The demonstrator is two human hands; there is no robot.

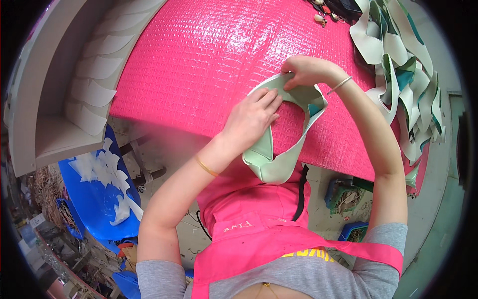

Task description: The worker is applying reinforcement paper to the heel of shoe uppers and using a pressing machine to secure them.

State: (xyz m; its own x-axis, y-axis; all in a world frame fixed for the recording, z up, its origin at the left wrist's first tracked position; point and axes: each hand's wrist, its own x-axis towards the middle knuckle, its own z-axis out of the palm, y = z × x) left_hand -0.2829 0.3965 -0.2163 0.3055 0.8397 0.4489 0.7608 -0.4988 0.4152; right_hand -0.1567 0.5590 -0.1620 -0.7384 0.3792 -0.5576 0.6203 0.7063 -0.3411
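A pale green shoe upper (279, 172) lies in a loop on the pink-covered table, its rounded end hanging over the near edge. A patch of teal lining shows inside its right side. My left hand (251, 117) is closed on the left side of the upper, its fingers pressed together against the inner face. At the far rim my right hand (308, 71) pinches the edge, thumb inside the loop and the other fingers bent over the outside. My right arm curves round the upper's right side.
Many similar uppers (393, 74) are heaped along the table's right side. White cut pieces (94, 94) stand in a row in a grey trough at left. More white scraps (102, 167) lie on a blue chair. Small trinkets (326, 12) sit at the far edge. Bins (343, 197) stand below.
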